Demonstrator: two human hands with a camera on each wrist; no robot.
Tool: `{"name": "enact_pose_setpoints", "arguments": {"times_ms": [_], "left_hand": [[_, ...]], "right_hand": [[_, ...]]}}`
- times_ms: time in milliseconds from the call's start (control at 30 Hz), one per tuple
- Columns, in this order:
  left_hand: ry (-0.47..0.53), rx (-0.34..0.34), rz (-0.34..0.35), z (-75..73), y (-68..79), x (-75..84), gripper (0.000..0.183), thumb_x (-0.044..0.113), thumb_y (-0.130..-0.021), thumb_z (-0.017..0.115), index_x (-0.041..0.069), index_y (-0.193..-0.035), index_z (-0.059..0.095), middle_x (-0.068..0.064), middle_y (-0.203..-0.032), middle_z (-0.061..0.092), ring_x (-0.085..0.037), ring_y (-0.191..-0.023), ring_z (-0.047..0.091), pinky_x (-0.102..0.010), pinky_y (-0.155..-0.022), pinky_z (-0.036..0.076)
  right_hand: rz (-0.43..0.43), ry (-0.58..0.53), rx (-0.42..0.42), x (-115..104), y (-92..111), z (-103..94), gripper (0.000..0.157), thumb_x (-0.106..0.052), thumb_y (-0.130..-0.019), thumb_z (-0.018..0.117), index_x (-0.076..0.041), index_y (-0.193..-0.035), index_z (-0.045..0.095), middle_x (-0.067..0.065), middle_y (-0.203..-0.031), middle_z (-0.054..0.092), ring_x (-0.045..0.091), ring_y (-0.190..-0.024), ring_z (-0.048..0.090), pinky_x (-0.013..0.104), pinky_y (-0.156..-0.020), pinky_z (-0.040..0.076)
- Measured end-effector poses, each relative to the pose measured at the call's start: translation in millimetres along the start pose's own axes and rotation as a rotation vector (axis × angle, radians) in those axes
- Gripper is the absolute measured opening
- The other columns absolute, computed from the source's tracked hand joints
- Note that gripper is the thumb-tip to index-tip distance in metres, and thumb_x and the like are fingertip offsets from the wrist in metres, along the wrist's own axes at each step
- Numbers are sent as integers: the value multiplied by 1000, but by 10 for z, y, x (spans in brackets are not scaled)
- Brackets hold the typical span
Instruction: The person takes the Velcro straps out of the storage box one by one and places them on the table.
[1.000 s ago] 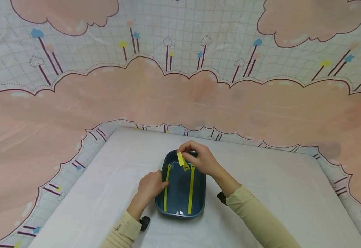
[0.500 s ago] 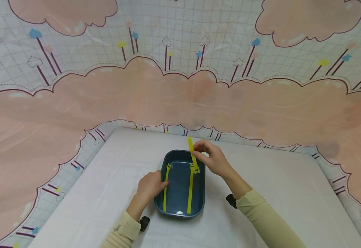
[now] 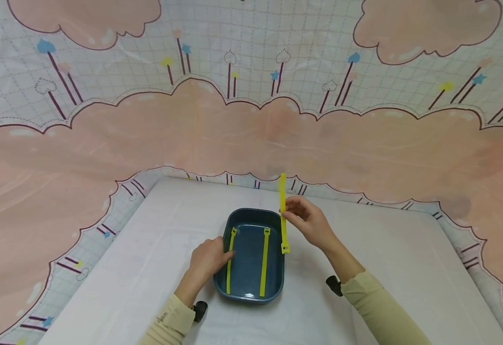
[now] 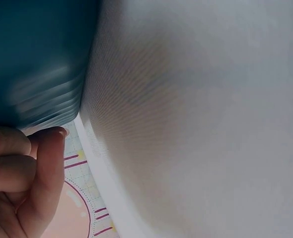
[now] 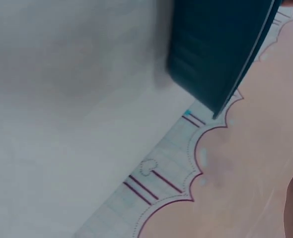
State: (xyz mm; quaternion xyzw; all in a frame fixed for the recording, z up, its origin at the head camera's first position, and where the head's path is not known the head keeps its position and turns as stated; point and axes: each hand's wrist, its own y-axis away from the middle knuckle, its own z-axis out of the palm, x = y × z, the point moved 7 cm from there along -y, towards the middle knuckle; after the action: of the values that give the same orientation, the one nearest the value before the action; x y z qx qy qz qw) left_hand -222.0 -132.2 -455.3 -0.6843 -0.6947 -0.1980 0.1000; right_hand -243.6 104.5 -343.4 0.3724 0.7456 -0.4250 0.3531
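A dark blue rectangular dish (image 3: 249, 300) with rounded corners sits on the white table. My left hand (image 3: 208, 257) grips its left wall, thumb over the rim and fingers outside; the left wrist view has curled fingers (image 4: 44, 173) against the dish's outer wall (image 4: 42, 54). Between thumb and fingertips my right hand (image 3: 310, 223) pinches a yellow cable tie (image 3: 283, 227), hanging upright at the dish's right rim, slotted head down. Inside the dish lie two similar ties, one on the left (image 3: 228, 275), partly hidden by the thumb, and one on the right (image 3: 264, 263).
The white tabletop (image 3: 398, 268) spreads around the dish. Behind it hangs a printed cloth (image 3: 251, 139) with pink clouds, which also borders the table's sides. A black wrist camera (image 3: 333, 285) sits below the right forearm, another (image 3: 200, 311) beside the left.
My right hand has moved right with the cable tie, from over the dish's far end to its right rim, and the tie now hangs straight. The left hand keeps its grip on the dish.
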Motion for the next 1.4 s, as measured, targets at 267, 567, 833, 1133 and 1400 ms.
{"name": "enact_pose_setpoints", "arguments": {"times_ms": [267, 567, 833, 1133, 1400], "left_hand": [[1, -10, 3, 15, -9, -11, 35, 33, -87, 73, 0, -90, 61, -4, -66, 56, -15, -56, 55, -29, -50, 45], [8, -17, 3, 7, -9, 1, 35, 33, -88, 72, -1, -91, 62, -4, -65, 56, -15, -55, 54, -28, -49, 44], [15, -23, -2, -8, 0, 15, 36, 33, -88, 72, -1, -92, 62, -5, -66, 56, -16, -56, 55, -29, -50, 45], [11, -19, 1, 0, -19, 10, 38, 34, -88, 72, -2, -92, 62, -5, -65, 56, -16, -56, 54, -29, -50, 44], [15, -28, -6, -3, -2, 16, 38, 34, -89, 71, -3, -92, 62, -5, -65, 55, -16, -55, 54, -28, -49, 43]], "right_hand": [[76, -56, 38, 480, 114, -116, 27, -5, -94, 65, -1, -119, 58, 15, -103, 64, 18, -88, 64, 23, -82, 52], [207, -64, 92, 671, 316, -250, 28, -14, -95, 65, 0, -118, 58, 15, -101, 62, 16, -84, 65, 22, -81, 52], [430, 9, 92, 955, 549, -306, 32, -21, -95, 65, -1, -118, 57, 11, -99, 64, 18, -83, 66, 29, -82, 53], [601, 169, 22, 1199, 797, -327, 26, -21, -93, 66, -1, -109, 61, 3, -85, 67, 20, -76, 62, 32, -69, 48], [684, 299, -66, 1327, 992, -290, 23, -19, -91, 68, -1, -105, 63, 0, -79, 66, 16, -68, 57, 29, -64, 45]]}}
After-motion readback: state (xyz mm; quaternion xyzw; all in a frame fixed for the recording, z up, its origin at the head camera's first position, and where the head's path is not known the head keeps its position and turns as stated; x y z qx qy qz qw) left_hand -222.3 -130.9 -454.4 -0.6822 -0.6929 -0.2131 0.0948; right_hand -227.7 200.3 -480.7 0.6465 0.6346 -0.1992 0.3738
